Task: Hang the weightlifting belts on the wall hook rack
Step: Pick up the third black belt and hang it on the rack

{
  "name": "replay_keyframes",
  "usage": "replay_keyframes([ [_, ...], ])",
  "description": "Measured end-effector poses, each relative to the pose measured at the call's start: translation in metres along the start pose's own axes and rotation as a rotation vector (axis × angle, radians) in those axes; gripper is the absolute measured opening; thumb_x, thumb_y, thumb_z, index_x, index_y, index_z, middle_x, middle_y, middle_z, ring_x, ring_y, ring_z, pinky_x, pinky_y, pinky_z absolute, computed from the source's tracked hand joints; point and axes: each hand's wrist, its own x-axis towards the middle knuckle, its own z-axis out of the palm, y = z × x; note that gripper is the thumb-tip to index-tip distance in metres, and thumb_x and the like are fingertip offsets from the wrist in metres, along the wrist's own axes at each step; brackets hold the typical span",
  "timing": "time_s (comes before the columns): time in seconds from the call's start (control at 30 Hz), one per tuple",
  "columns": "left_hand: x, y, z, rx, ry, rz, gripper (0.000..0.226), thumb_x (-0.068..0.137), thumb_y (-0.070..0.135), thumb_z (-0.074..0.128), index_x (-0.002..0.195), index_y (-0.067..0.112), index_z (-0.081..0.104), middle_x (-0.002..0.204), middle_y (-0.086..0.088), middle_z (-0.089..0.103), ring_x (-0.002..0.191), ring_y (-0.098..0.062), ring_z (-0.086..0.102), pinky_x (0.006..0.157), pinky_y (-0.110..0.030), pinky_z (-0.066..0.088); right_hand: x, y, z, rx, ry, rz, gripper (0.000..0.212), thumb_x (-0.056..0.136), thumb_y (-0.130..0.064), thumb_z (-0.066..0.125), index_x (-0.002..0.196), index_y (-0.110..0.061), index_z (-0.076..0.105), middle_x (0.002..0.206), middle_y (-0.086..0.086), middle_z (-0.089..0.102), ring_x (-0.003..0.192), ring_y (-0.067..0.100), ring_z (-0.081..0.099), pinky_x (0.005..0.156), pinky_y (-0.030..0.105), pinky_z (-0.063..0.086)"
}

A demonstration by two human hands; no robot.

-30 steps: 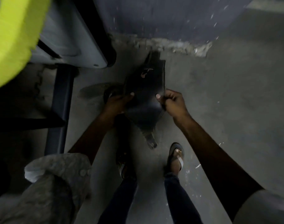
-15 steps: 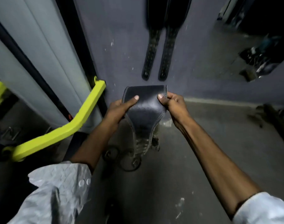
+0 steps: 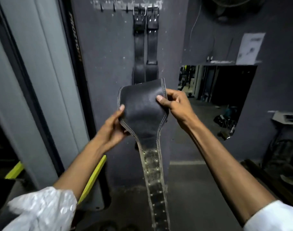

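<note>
I hold a black leather weightlifting belt (image 3: 141,107) in front of the wall, its wide padded part folded over at the top. My left hand (image 3: 113,129) pinches its left edge and my right hand (image 3: 174,104) pinches its right edge. The narrow strap with punched holes hangs straight down toward the floor. High on the dark wall is the metal hook rack (image 3: 119,6). Two black belts (image 3: 145,47) hang side by side by their buckles from its right hooks. The hooks to their left are bare.
A grey gym machine column (image 3: 42,80) with a yellow bar (image 3: 94,177) stands close on my left. A mirror (image 3: 215,99) is set in the wall to the right, with a paper notice (image 3: 250,47) above it. Dark equipment lies on the floor at the far right.
My view has swung up from the floor to the wall. Both hands have lifted the belt higher in front of the two hanging belts; the rack has come into view.
</note>
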Motion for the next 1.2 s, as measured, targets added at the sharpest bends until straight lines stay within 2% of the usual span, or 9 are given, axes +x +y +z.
replay_keyframes([
  [0.17, 0.005, 0.117, 0.064, -0.064, 0.031, 0.090, 0.040, 0.097, 0.032, 0.057, 0.128, 0.009, 0.066, 0.128, -0.016, 0.068, 0.113, -0.027, 0.068, 0.100, -0.041, 0.054, -0.010, -0.083, -0.011, -0.066, -0.052, -0.187, 0.017, 0.096, -0.001, 0.063, 0.108, 0.009, 0.070, 0.100, 0.016, 0.074, 0.089, 0.014, 0.070, 0.081, 0.029, 0.058],
  [0.4, -0.014, 0.162, 0.095, 0.000, -0.031, 0.165, 0.017, 0.092, 0.016, 0.063, 0.085, 0.008, 0.076, 0.083, -0.009, 0.077, 0.075, -0.023, 0.075, 0.073, -0.036, 0.063, -0.026, -0.129, -0.030, -0.045, -0.085, -0.089, 0.027, 0.092, -0.029, 0.069, 0.102, -0.004, 0.075, 0.094, 0.009, 0.075, 0.086, 0.020, 0.069, 0.076, 0.038, 0.051],
  [0.57, -0.026, 0.171, 0.099, 0.144, -0.111, 0.318, 0.031, 0.080, 0.014, 0.070, 0.107, 0.000, 0.067, 0.090, -0.014, 0.075, 0.077, -0.025, 0.074, 0.073, -0.036, 0.061, -0.009, -0.153, -0.027, 0.507, -0.149, 0.300, 0.086, 0.081, -0.067, 0.069, 0.139, -0.004, 0.059, 0.152, 0.024, 0.048, 0.142, 0.046, 0.041, 0.121, 0.056, 0.027],
  [0.63, -0.035, 0.173, 0.096, 0.204, -0.128, 0.355, 0.030, 0.080, 0.012, 0.068, 0.107, -0.002, 0.067, 0.090, -0.015, 0.076, 0.076, -0.025, 0.074, 0.071, -0.034, 0.061, 0.004, -0.163, -0.023, 0.603, -0.046, 0.371, 0.081, 0.073, -0.059, 0.081, 0.126, 0.001, 0.064, 0.137, 0.024, 0.055, 0.123, 0.045, 0.054, 0.112, 0.040, 0.038],
  [0.7, -0.042, 0.177, 0.087, 0.262, -0.135, 0.370, 0.030, 0.080, 0.013, 0.069, 0.106, -0.002, 0.069, 0.094, -0.017, 0.075, 0.077, -0.026, 0.073, 0.073, -0.035, 0.061, 0.022, -0.165, -0.019, 0.623, 0.043, 0.386, 0.053, 0.068, -0.039, 0.087, 0.109, -0.013, 0.066, 0.109, 0.014, 0.048, 0.083, 0.029, 0.047, 0.077, 0.031, 0.034],
  [0.8, -0.048, 0.198, 0.066, 0.367, -0.080, 0.287, 0.043, 0.071, 0.031, 0.084, 0.104, 0.007, 0.071, 0.097, -0.019, 0.067, 0.083, -0.030, 0.064, 0.077, -0.036, 0.052, 0.020, -0.180, -0.001, 0.645, 0.051, 0.339, 0.006, 0.084, -0.010, 0.070, 0.082, -0.004, 0.069, 0.071, 0.002, 0.054, 0.053, 0.015, 0.046, 0.058, 0.019, 0.030],
  [0.87, -0.045, 0.216, 0.060, 0.451, 0.004, 0.195, 0.063, 0.065, 0.055, 0.087, 0.111, 0.018, 0.067, 0.107, -0.015, 0.055, 0.095, -0.032, 0.046, 0.082, -0.036, 0.038, 0.018, -0.182, 0.005, 0.663, 0.004, 0.253, 0.020, 0.096, 0.001, 0.054, 0.078, -0.002, 0.063, 0.057, 0.001, 0.063, 0.042, 0.008, 0.059, 0.044, 0.015, 0.046],
  [1.03, -0.040, 0.242, 0.073, 0.284, 0.009, 0.090, 0.061, 0.077, 0.051, 0.079, 0.119, 0.008, 0.071, 0.109, -0.011, 0.068, 0.100, -0.028, 0.064, 0.103, -0.042, 0.047, 0.018, -0.178, 0.019, 0.442, -0.030, -0.018, 0.012, 0.096, 0.005, 0.054, 0.104, 0.003, 0.064, 0.078, 0.005, 0.073, 0.063, 0.012, 0.070, 0.056, 0.023, 0.057],
  [1.2, -0.033, 0.248, 0.084, 0.234, 0.048, 0.190, 0.005, 0.085, 0.013, 0.072, 0.088, 0.010, 0.075, 0.081, -0.008, 0.077, 0.070, -0.018, 0.073, 0.080, -0.034, 0.061, 0.011, -0.173, 0.009, 0.267, -0.112, -0.170, 0.037, 0.090, -0.015, 0.069, 0.122, 0.003, 0.062, 0.119, 0.032, 0.066, 0.105, 0.032, 0.066, 0.095, 0.047, 0.055],
])
